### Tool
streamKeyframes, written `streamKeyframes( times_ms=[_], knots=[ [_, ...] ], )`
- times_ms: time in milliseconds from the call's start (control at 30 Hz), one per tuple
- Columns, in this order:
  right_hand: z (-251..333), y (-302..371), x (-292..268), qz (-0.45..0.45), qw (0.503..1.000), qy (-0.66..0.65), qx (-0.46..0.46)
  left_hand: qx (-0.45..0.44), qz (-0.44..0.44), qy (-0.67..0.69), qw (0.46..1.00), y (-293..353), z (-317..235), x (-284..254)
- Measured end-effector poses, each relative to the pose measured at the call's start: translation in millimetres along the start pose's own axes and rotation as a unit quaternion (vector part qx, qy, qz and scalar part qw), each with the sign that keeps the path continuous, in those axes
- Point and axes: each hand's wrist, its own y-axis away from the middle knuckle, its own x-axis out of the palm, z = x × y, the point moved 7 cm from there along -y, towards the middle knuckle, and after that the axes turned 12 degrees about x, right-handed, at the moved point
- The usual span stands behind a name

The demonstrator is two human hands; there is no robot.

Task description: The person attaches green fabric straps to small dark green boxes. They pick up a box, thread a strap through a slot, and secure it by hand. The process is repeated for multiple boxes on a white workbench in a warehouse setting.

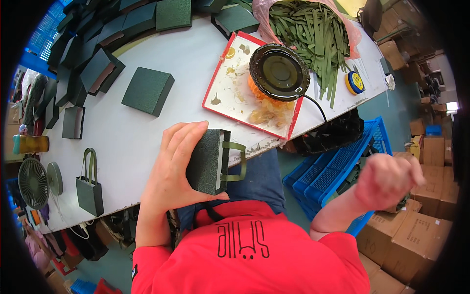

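My left hand point(172, 169) grips a small dark green textured box point(204, 159), thumb on its near end and fingers at the far end. From the box's right side sticks out a loop of olive green ribbon point(243, 164). Away to the right, over the blue crates, my right hand point(388, 181) is raised and blurred by motion; its fingers look bent, and nothing shows in them. On the table at the left stands a similar green box point(89, 197) with ribbon handles upright. Another green box point(148, 91), with no handle showing, lies beyond my left hand.
Many green boxes point(174, 14) crowd the table's far left. A red-edged tray point(214, 81) carries a round black pan point(280, 71) with a cord. Beyond are green ribbon strips point(313, 36) in a pink bag and a blue-yellow round tin point(354, 82). Blue crates point(318, 183) stand right; a fan point(33, 183), left.
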Motion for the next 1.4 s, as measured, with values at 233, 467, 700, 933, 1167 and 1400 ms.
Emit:
streamKeyframes(
  times_ms=[233,467,700,933,1167,1400],
  knots=[
    [-150,36,-32,-0.125,0.771,0.484,0.393,0.03,0.009,0.033,0.999,-5,-10,5],
    [-185,45,-31,-0.032,0.71,0.507,0.487,0.085,0.074,-0.002,0.994,-10,-23,21],
    [-180,48,-36,-0.034,0.76,0.434,0.482,0.037,0.064,-0.043,0.996,-7,-20,21],
    [-82,22,-94,-0.254,0.733,0.594,0.213,-0.171,0.027,-0.218,0.96,26,23,-20],
    [-11,-1,-195,-0.351,0.636,0.675,0.125,-0.336,0.006,-0.161,0.928,70,56,-60],
    [-18,-3,-208,-0.359,0.439,0.793,0.222,-0.492,-0.054,-0.072,0.866,119,100,-75]
  ],
)
